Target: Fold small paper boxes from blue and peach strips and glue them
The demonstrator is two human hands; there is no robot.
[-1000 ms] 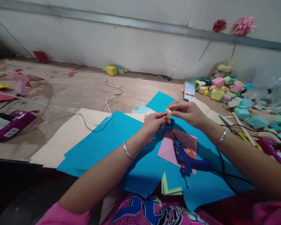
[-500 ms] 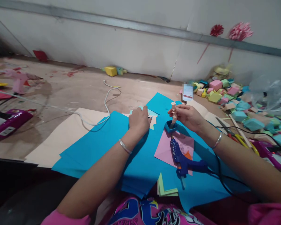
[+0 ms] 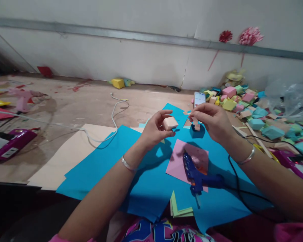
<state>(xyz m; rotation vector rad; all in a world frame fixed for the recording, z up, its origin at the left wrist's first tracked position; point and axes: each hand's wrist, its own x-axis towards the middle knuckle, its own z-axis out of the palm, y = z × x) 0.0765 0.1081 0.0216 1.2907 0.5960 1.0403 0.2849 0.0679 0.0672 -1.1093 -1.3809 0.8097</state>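
Note:
My left hand (image 3: 155,129) is closed around a small peach paper box (image 3: 169,123), gripping it between the thumb and fingers above the blue sheets. Facing it, my right hand (image 3: 213,122) pinches a folded peach paper strip (image 3: 196,125). The strip's lower end meets a small blue paper box (image 3: 197,131); whether the two are joined I cannot tell. Below the hands, a blue glue gun (image 3: 195,173) lies across a pink paper square (image 3: 175,163), and blue paper sheets (image 3: 103,164) spread underneath.
Peach sheets (image 3: 73,148) lie at the left, crossed by a white cable (image 3: 113,116). A phone (image 3: 199,98) leans behind my right hand. Many coloured paper boxes (image 3: 255,111) are heaped at right, near a purple device (image 3: 296,164). Folded green paper (image 3: 179,211) lies at the front edge.
My left hand has lifted from the sheets and turned, and the peach box now shows in it. The right hand, strip and blue box have shifted slightly right, and the blue box has turned.

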